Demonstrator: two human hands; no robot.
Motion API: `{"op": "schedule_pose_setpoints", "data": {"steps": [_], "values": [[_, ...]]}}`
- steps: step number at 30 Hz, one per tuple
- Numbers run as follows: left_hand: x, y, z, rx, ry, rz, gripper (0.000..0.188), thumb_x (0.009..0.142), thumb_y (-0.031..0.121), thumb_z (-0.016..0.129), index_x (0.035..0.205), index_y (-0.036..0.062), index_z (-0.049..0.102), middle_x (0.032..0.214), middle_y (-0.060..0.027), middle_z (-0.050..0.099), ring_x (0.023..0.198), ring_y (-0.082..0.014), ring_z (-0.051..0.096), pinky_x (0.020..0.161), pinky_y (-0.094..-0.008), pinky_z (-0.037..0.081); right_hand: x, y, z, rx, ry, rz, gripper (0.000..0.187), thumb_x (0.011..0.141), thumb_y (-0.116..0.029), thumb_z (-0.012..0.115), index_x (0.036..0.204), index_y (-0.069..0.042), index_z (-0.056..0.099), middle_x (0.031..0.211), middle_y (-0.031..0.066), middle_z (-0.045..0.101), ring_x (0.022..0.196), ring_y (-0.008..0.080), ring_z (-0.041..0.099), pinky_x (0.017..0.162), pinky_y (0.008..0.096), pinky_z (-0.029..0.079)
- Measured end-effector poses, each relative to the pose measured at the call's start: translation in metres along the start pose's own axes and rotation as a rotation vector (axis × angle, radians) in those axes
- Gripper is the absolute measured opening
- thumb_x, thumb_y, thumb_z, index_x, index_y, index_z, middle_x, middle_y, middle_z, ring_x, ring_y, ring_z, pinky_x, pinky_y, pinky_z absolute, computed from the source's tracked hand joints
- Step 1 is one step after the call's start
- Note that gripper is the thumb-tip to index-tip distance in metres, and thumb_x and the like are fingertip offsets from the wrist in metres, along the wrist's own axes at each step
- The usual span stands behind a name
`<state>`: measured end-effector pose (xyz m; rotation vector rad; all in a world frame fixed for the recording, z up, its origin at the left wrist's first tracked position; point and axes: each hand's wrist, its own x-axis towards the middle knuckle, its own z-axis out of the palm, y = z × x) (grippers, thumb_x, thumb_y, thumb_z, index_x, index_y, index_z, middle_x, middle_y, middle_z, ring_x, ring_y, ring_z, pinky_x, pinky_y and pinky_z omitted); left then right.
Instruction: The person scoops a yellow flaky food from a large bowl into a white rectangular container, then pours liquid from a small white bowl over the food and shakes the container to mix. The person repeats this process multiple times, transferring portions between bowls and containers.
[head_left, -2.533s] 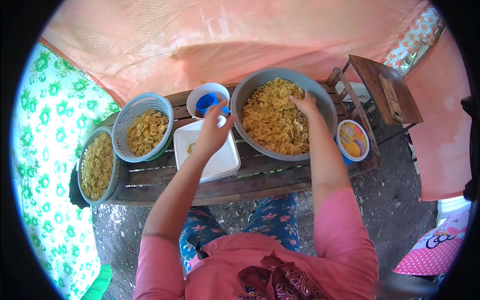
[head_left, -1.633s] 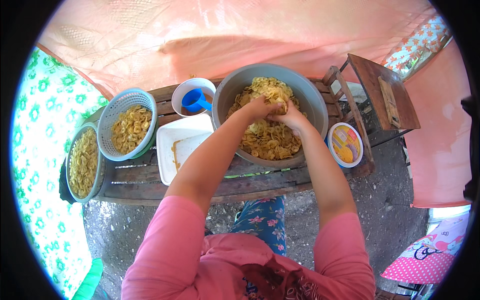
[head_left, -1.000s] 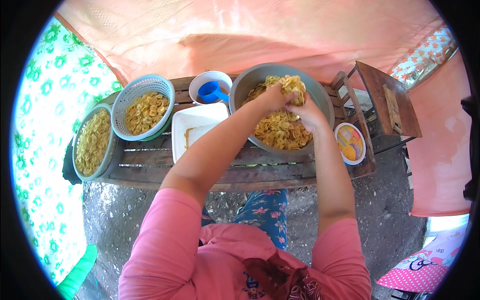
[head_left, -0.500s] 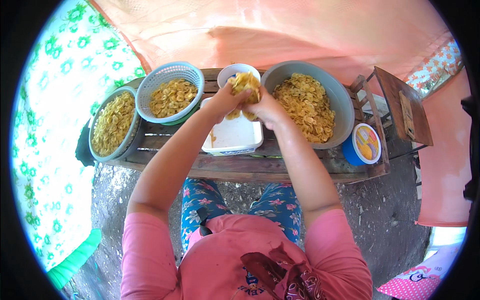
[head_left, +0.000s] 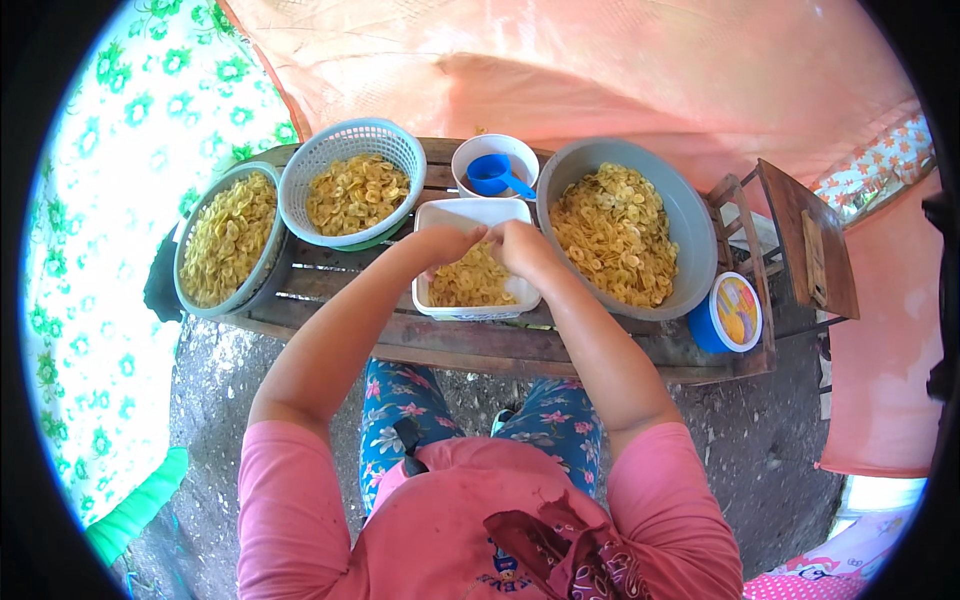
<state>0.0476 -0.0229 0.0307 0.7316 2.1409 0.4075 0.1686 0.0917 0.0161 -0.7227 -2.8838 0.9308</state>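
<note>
My left hand (head_left: 445,247) and my right hand (head_left: 519,248) are close together over a white rectangular tub (head_left: 437,213), thumbs almost touching. Yellow banana chips (head_left: 472,280) lie in the tub beneath them. Both hands look loosely open, no chips visible in them, though their undersides and most fingers are hidden. To the right stands a wide grey basin (head_left: 697,235) holding a large heap of banana chips (head_left: 622,240). Behind the tub, a white round bowl (head_left: 520,150) contains a blue scoop (head_left: 489,174) with its handle over the rim.
A light blue perforated basket (head_left: 300,180) and another chip-filled basket (head_left: 268,270) stand left on the slatted wooden table (head_left: 440,340). At the right end sits a lidded blue tub (head_left: 705,328). A brown wooden chair (head_left: 808,235) is beyond it. Orange sheeting (head_left: 600,60) hangs behind.
The clump of banana chips held between both hands has dropped into the white tub. My hands have moved slightly down and nearer, uncovering the bowl and blue scoop.
</note>
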Motion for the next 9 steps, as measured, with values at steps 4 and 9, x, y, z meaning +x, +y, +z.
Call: {"op": "schedule_pose_setpoints", "data": {"steps": [4, 9], "values": [[0.026, -0.014, -0.009, 0.084, 0.11, 0.175, 0.054, 0.092, 0.05, 0.047, 0.112, 0.0018, 0.063, 0.091, -0.0151, 0.069, 0.066, -0.0298, 0.068, 0.069, -0.0398, 0.057, 0.024, 0.002, -0.044, 0.118, 0.305, -0.043, 0.017, 0.083, -0.01, 0.06, 0.095, -0.004, 0.071, 0.092, 0.017, 0.07, 0.087, 0.0296, 0.067, 0.078, 0.0397, 0.051], [0.033, -0.025, -0.002, -0.022, 0.288, 0.412, 0.023, 0.091, 0.024, 0.059, 0.097, 0.003, 0.066, 0.073, -0.0109, 0.065, 0.06, -0.0197, 0.063, 0.058, -0.0324, 0.054, 0.033, 0.076, -0.097, -0.047, 0.179, 0.163, 0.022, 0.085, -0.014, 0.059, 0.102, -0.008, 0.072, 0.1, 0.0165, 0.069, 0.097, 0.0295, 0.067, 0.087, 0.0384, 0.052]]}}
